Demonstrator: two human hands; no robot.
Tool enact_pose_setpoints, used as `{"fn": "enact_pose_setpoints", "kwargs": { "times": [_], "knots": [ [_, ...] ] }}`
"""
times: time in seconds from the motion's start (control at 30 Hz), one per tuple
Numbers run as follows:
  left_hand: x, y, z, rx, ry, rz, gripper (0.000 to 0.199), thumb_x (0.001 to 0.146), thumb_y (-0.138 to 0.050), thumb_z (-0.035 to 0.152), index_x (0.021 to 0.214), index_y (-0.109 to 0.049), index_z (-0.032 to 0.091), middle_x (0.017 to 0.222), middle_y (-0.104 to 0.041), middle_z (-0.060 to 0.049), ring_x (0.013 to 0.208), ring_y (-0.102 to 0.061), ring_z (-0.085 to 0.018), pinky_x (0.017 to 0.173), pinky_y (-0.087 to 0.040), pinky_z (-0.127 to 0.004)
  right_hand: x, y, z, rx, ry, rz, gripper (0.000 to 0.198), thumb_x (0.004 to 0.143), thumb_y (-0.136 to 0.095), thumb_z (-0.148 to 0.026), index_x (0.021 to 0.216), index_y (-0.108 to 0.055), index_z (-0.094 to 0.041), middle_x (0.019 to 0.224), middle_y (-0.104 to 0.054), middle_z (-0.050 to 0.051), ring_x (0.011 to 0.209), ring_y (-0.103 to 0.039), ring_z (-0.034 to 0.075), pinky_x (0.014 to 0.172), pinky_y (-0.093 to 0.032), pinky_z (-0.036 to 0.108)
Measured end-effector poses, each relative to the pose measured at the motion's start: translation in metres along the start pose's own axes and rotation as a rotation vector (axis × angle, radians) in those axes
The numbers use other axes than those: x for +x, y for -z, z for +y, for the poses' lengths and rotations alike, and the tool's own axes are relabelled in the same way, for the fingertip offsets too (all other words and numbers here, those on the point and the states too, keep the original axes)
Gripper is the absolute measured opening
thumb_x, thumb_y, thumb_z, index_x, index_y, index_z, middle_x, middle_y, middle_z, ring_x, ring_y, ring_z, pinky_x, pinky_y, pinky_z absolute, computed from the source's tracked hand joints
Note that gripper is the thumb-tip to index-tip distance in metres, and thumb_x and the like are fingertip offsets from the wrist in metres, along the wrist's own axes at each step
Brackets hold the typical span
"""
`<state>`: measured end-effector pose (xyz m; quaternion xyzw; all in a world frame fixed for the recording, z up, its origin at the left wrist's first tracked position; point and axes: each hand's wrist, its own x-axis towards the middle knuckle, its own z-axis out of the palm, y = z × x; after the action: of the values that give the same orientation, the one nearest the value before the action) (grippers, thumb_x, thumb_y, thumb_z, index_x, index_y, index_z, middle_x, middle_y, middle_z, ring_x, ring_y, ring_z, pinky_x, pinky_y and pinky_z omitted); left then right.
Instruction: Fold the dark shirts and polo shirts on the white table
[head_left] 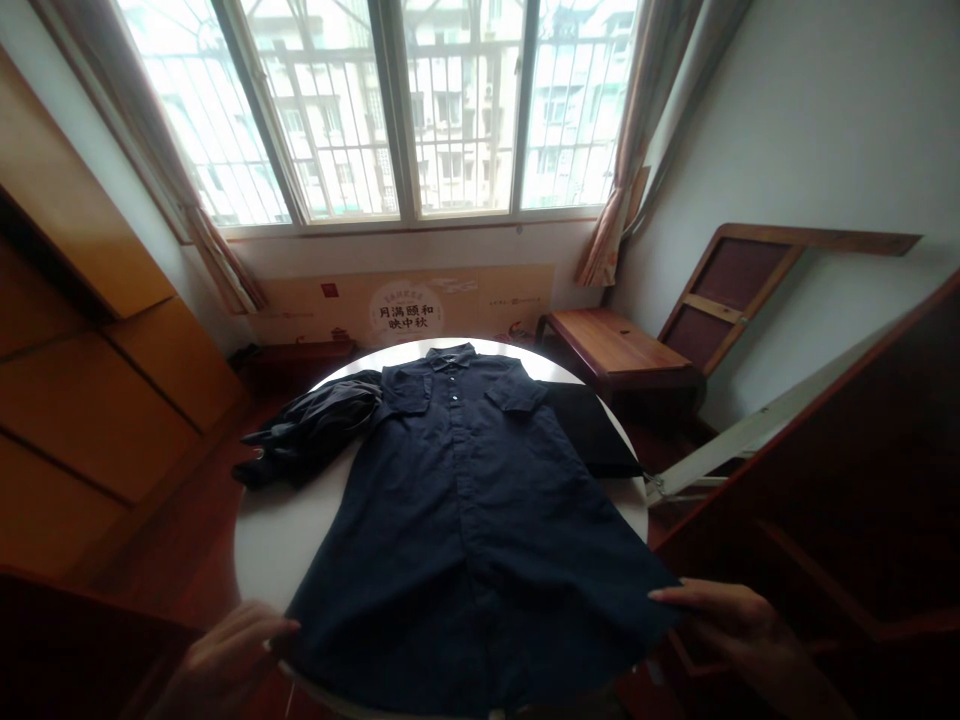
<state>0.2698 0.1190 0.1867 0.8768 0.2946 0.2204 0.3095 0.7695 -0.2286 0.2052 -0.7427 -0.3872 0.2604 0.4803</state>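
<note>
A dark navy button-up shirt (457, 500) lies front side up on a round white table (259, 540), its collar toward the window. Both short sleeves rest folded inward over the chest. My left hand (225, 650) pinches the hem's left corner near the table's front edge. At the opposite corner, my right hand (727, 615) grips the hem between thumb and fingers, beyond the table's right edge. The lower part of the shirt is spread wide between the two hands.
Crumpled dark clothing (315, 425) lies on the table's left side, partly overhanging. A flat black folded item (592, 430) sits at the right, partly under the shirt. Behind stand a wooden bench (622, 345) and a window (405, 110); orange cabinets (120, 410) line the left.
</note>
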Motion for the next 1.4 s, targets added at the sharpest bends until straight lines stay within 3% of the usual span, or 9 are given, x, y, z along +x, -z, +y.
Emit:
{"fn": "enact_pose_setpoints", "kwargs": {
  "times": [0.1, 0.27, 0.33, 0.47, 0.57, 0.8, 0.93, 1.2, 1.4],
  "knots": [
    [0.005, -0.001, 0.001, 0.038, 0.036, 0.070, 0.019, 0.078, -0.070, 0.046, 0.081, -0.080, 0.030, 0.082, -0.072, -0.006, 0.077, -0.069, -0.020, 0.071, -0.057, -0.025, 0.007, 0.003, -0.003, -0.063, 0.125, 0.098, 0.023, 0.075, -0.071, -0.046, 0.085, -0.082, -0.029, 0.070, -0.062, 0.006, 0.063, -0.064, 0.019, 0.052, -0.054, 0.024],
    [0.027, 0.009, 0.018, -0.013, 0.043, 0.150, 0.021, 0.074, -0.072, 0.049, 0.072, -0.078, 0.029, 0.094, -0.074, -0.007, 0.078, -0.071, -0.022, 0.072, -0.059, -0.029, 0.023, 0.009, -0.016, -0.140, 0.349, 0.207, 0.019, 0.074, -0.075, -0.045, 0.082, -0.082, -0.028, 0.094, -0.065, 0.009, 0.080, -0.066, 0.019, 0.072, -0.057, 0.026],
    [0.034, 0.015, 0.023, -0.063, 0.052, 0.148, 0.017, 0.075, -0.071, 0.050, 0.076, -0.079, 0.035, 0.095, -0.076, -0.003, 0.082, -0.072, -0.024, 0.074, -0.060, -0.034, 0.026, 0.009, -0.025, -0.092, 0.315, 0.154, 0.023, 0.075, -0.073, -0.048, 0.081, -0.081, -0.027, 0.102, -0.069, 0.011, 0.086, -0.069, 0.023, 0.078, -0.058, 0.030],
    [0.038, 0.021, 0.023, -0.106, 0.105, 0.145, 0.015, 0.075, -0.066, 0.053, 0.082, -0.078, 0.047, 0.087, -0.077, 0.003, 0.075, -0.073, -0.027, 0.061, -0.062, -0.038, 0.023, 0.005, -0.036, 0.020, 0.125, 0.102, 0.031, 0.074, -0.071, -0.053, 0.083, -0.081, -0.026, 0.090, -0.076, 0.011, 0.087, -0.072, 0.029, 0.081, -0.060, 0.037],
    [0.034, 0.021, 0.021, -0.120, 0.133, 0.119, 0.012, 0.070, -0.071, 0.054, 0.077, -0.078, 0.047, 0.085, -0.077, 0.002, 0.077, -0.074, -0.030, 0.069, -0.062, -0.043, 0.018, 0.005, -0.034, 0.018, 0.051, 0.070, 0.031, 0.072, -0.072, -0.052, 0.082, -0.082, -0.024, 0.088, -0.076, 0.011, 0.085, -0.073, 0.031, 0.079, -0.061, 0.037],
    [0.027, 0.022, 0.023, -0.143, 0.069, 0.114, 0.009, 0.071, -0.073, 0.049, 0.072, -0.079, 0.042, 0.079, -0.077, 0.000, 0.071, -0.074, -0.027, 0.064, -0.062, -0.037, 0.017, 0.012, -0.025, -0.022, 0.131, 0.011, 0.026, 0.076, -0.070, -0.046, 0.085, -0.082, -0.025, 0.088, -0.077, 0.010, 0.084, -0.073, 0.028, 0.078, -0.060, 0.033],
    [0.027, 0.025, 0.022, -0.183, 0.013, 0.043, 0.011, 0.073, -0.074, 0.041, 0.075, -0.081, 0.032, 0.080, -0.077, -0.006, 0.073, -0.074, -0.024, 0.066, -0.061, -0.029, 0.018, 0.011, -0.032, -0.005, 0.204, -0.050, 0.018, 0.078, -0.071, -0.038, 0.085, -0.081, -0.025, 0.088, -0.076, 0.010, 0.083, -0.072, 0.026, 0.074, -0.060, 0.031],
    [0.028, 0.023, 0.020, -0.244, 0.165, 0.048, 0.019, 0.070, -0.077, 0.044, 0.079, -0.081, 0.028, 0.086, -0.076, -0.009, 0.076, -0.072, -0.028, 0.066, -0.060, -0.031, 0.009, 0.005, -0.040, 0.035, 0.240, -0.021, 0.018, 0.083, -0.065, -0.031, 0.091, -0.078, -0.023, 0.093, -0.073, 0.009, 0.089, -0.071, 0.024, 0.075, -0.058, 0.027],
    [0.034, 0.019, 0.034, -0.354, 0.232, 0.108, 0.027, 0.080, -0.069, 0.046, 0.091, -0.079, 0.023, 0.099, -0.075, -0.009, 0.069, -0.068, -0.022, 0.066, -0.058, -0.031, 0.015, 0.006, -0.031, 0.000, 0.204, 0.065, 0.021, 0.078, -0.070, -0.038, 0.088, -0.079, -0.022, 0.092, -0.074, 0.009, 0.088, -0.071, 0.025, 0.079, -0.059, 0.028]
  ]
}}
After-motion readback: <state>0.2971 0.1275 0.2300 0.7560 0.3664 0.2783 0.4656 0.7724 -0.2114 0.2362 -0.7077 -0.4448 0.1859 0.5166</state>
